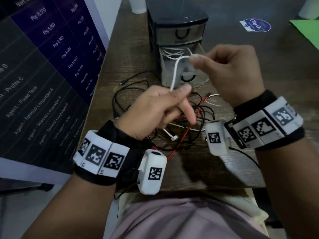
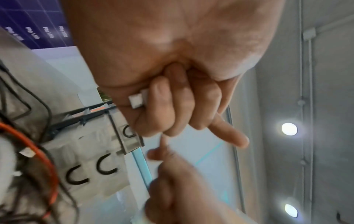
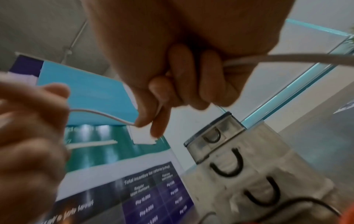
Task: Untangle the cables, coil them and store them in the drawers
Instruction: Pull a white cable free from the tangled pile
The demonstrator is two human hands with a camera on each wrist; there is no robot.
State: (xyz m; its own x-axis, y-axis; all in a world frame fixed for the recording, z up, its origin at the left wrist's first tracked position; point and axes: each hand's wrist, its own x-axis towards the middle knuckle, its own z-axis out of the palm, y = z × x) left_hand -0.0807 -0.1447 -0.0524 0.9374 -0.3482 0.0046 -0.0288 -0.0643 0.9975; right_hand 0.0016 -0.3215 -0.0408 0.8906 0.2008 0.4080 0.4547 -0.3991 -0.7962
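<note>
A white cable [image 1: 175, 71] arcs between my two hands above the table. My left hand [image 1: 177, 91] pinches its lower part between thumb and forefinger; in the left wrist view a white plug [image 2: 137, 100] sits under the curled fingers of that hand [image 2: 162, 113]. My right hand [image 1: 195, 60] pinches the upper bend, and its fingers [image 3: 153, 121] curl round the cable [image 3: 287, 59]. Behind stands a small black drawer unit [image 1: 176, 19], its second drawer [image 1: 201, 49] pulled out with coiled white cable [image 1: 172, 52] inside. A tangle of black, red and white cables [image 1: 198, 118] lies under my hands.
A dark banner with a price list [image 1: 51, 66] leans along the table's left side. A round blue sticker [image 1: 257, 25], a green sheet [image 1: 307, 31] and white cups [image 1: 138, 6] lie further back. The wooden table's front edge [image 1: 207, 185] is near my lap.
</note>
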